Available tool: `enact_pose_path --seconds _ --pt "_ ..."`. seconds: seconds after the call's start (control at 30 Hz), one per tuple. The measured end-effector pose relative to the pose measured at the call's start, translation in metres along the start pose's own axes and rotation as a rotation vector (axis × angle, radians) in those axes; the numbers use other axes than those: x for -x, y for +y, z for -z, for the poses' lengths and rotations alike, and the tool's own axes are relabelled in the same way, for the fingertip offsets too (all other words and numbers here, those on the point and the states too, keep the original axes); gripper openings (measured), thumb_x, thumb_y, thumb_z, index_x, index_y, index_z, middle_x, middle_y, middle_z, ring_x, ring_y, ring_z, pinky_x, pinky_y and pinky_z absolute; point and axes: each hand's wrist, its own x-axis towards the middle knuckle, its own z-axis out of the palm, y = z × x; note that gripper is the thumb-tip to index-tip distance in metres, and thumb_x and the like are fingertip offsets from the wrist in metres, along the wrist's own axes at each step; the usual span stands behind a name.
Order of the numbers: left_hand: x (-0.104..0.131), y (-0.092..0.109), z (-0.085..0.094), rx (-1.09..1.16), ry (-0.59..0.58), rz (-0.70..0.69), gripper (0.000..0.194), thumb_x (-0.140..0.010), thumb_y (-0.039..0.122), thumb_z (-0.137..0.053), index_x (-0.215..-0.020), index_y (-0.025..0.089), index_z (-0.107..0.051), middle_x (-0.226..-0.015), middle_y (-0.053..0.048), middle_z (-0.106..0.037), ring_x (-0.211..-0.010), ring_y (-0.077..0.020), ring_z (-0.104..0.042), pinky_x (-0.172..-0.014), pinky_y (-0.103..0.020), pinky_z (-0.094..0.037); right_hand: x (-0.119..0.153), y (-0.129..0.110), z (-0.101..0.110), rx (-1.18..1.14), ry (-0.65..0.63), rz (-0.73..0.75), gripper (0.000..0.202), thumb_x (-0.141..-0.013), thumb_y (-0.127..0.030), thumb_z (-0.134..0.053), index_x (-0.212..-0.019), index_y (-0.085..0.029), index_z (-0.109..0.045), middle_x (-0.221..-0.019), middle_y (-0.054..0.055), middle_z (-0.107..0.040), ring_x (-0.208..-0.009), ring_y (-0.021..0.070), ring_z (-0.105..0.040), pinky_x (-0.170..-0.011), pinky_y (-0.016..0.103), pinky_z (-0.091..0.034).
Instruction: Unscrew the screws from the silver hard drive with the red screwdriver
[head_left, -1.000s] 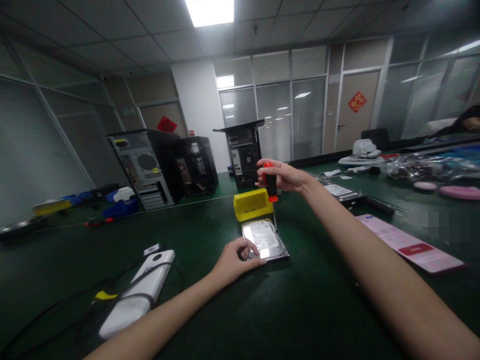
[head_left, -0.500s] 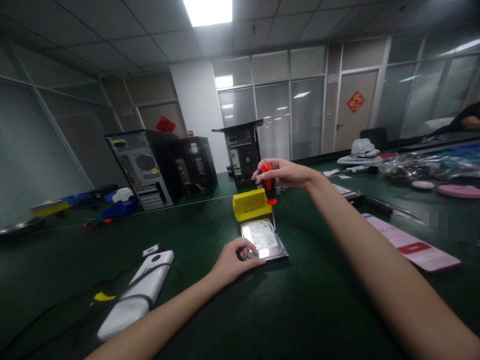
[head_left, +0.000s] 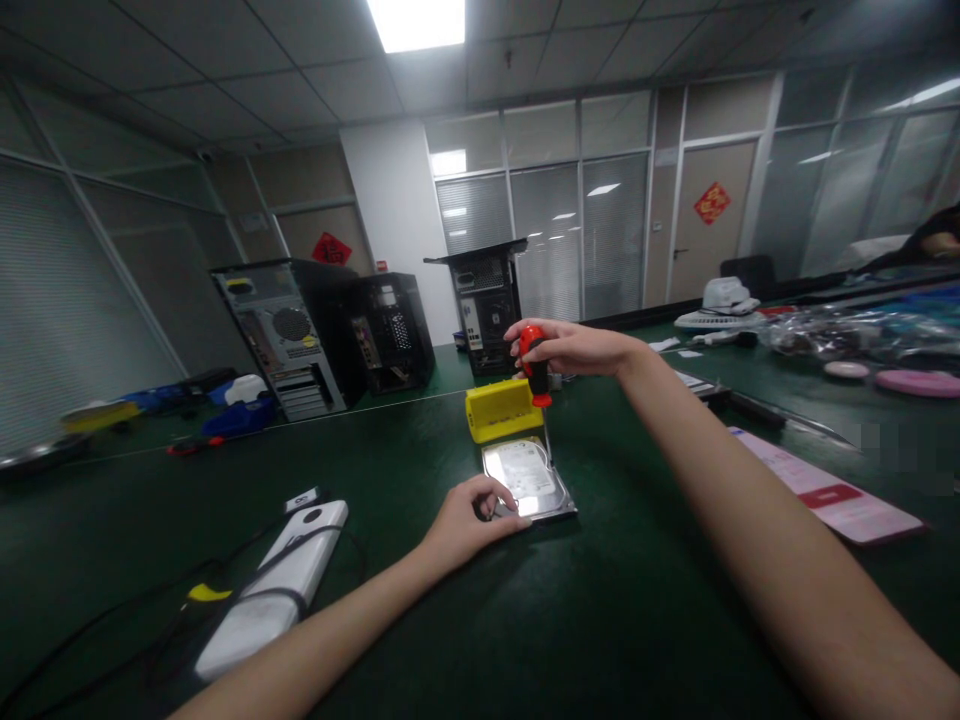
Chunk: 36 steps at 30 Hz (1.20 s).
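Observation:
A silver hard drive point(head_left: 525, 470) lies label side up on the dark green table. My left hand point(head_left: 476, 515) grips its near left edge, thumb along the front and fingers curled at the side. Above the drive, my right hand point(head_left: 566, 347) is closed around the handle of a red and black screwdriver point(head_left: 538, 375). The screwdriver stands nearly upright, its thin shaft reaching down to the drive's far right edge. Right behind the drive sits a yellow box point(head_left: 495, 412) with small bits in it, too small to make out.
Computer cases point(head_left: 292, 335) stand at the back. A white power bank point(head_left: 277, 590) wrapped in black cable lies at left front. To the right are a pink card point(head_left: 825, 485) and clear plastic bags point(head_left: 847, 330). A person's arm point(head_left: 937, 243) shows at far right.
My right hand has turned slightly on the screwdriver handle, its fingers shifted around the top. The left hand and the hard drive have stayed in place.

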Motion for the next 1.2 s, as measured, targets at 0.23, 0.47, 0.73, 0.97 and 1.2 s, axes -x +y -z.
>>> enact_pose_path --seconds 0.23,0.47,0.73,0.97,1.2 --pt "-0.001 0.0 -0.001 -0.006 0.009 0.003 0.028 -0.065 0.039 -0.073 -0.077 0.015 -0.065 -0.067 0.003 -0.045 -0.063 -0.0127 -0.041 -0.057 -0.022 -0.032 -0.001 -0.004 -0.001 0.168 -0.015 0.007 0.035 -0.073 -0.012 -0.063 -0.107 -0.019 -0.055 -0.097 0.003 -0.061 -0.086 0.0114 -0.059 -0.066 0.019 -0.047" --pt "-0.001 0.0 0.0 0.002 0.004 0.004 0.027 -0.065 0.038 -0.073 -0.077 0.015 -0.065 -0.067 0.003 -0.046 -0.063 -0.0128 -0.041 -0.058 -0.022 -0.032 -0.003 0.0 0.001 0.458 0.149 0.077 0.031 -0.066 -0.03 -0.072 -0.092 -0.017 -0.06 -0.087 0.001 -0.058 -0.075 0.0111 -0.054 -0.064 0.022 -0.044" --pt "0.0 0.001 0.0 0.0 0.005 0.013 0.028 -0.065 0.039 -0.073 -0.077 0.016 -0.064 -0.067 0.004 -0.045 -0.063 -0.0127 -0.041 -0.057 -0.022 -0.032 -0.005 -0.002 -0.002 0.656 0.152 0.157 0.033 -0.065 -0.037 -0.069 -0.086 -0.014 -0.06 -0.081 0.001 -0.055 -0.07 0.0114 -0.05 -0.065 0.026 -0.042" --pt "0.0 0.004 0.001 0.003 0.0 0.019 0.027 -0.065 0.039 -0.073 -0.076 0.016 -0.064 -0.066 0.004 -0.044 -0.062 -0.0126 -0.041 -0.057 -0.022 -0.032 -0.007 -0.006 -0.012 0.842 0.217 0.198 0.036 -0.066 -0.04 -0.067 -0.091 -0.016 -0.058 -0.087 0.002 -0.055 -0.075 0.0138 -0.05 -0.069 0.027 -0.041" --pt "-0.001 0.005 0.001 0.0 0.001 0.01 0.026 -0.065 0.038 -0.073 -0.076 0.015 -0.065 -0.066 0.003 -0.046 -0.063 -0.0126 -0.041 -0.057 -0.022 -0.032 -0.008 -0.007 -0.014 1.05 0.353 0.162 0.041 -0.069 -0.039 -0.066 -0.103 -0.017 -0.055 -0.099 0.006 -0.058 -0.085 0.0192 -0.054 -0.071 0.029 -0.042"
